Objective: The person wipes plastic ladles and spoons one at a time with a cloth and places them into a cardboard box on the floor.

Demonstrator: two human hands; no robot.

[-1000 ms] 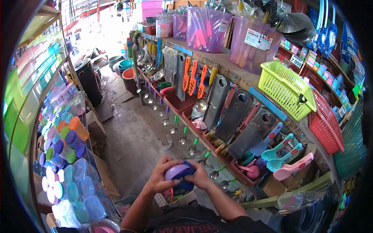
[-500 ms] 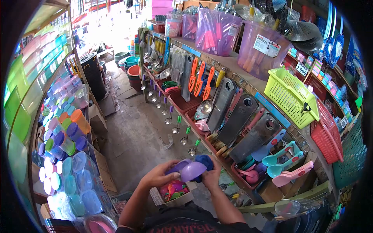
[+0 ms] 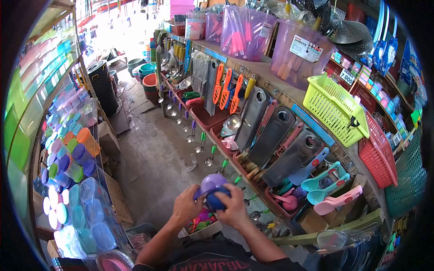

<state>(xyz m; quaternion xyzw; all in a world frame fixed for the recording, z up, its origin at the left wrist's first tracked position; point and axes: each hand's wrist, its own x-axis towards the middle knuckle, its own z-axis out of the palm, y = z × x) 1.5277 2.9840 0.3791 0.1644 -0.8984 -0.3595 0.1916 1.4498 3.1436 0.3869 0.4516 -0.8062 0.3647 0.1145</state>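
My left hand [image 3: 188,207] is closed on the edge of a purple plastic scoop [image 3: 212,182], whose rounded bowl shows above my fingers. My right hand [image 3: 231,207] presses a dark blue cloth [image 3: 216,201] against the scoop, fingers curled over it. Both hands are close together in front of my chest. Just below them sits a small open carton [image 3: 205,232] holding pink, green and orange plastic pieces [image 3: 202,220], partly hidden by my hands and forearms.
On the right, a shelf carries graters [image 3: 294,158], orange-handled tools [image 3: 218,84], turquoise scoops [image 3: 318,195] and a lime basket [image 3: 337,110]. Small ladles [image 3: 199,148] hang along its lower edge. Lidded plastic jars [image 3: 81,153] and containers fill the left side. Black bins [image 3: 104,86] stand farther down the aisle.
The scoop has turned and moved slightly up and left. My right hand has come over the front with the blue cloth, which was behind the scoop before. The view has shifted slightly.
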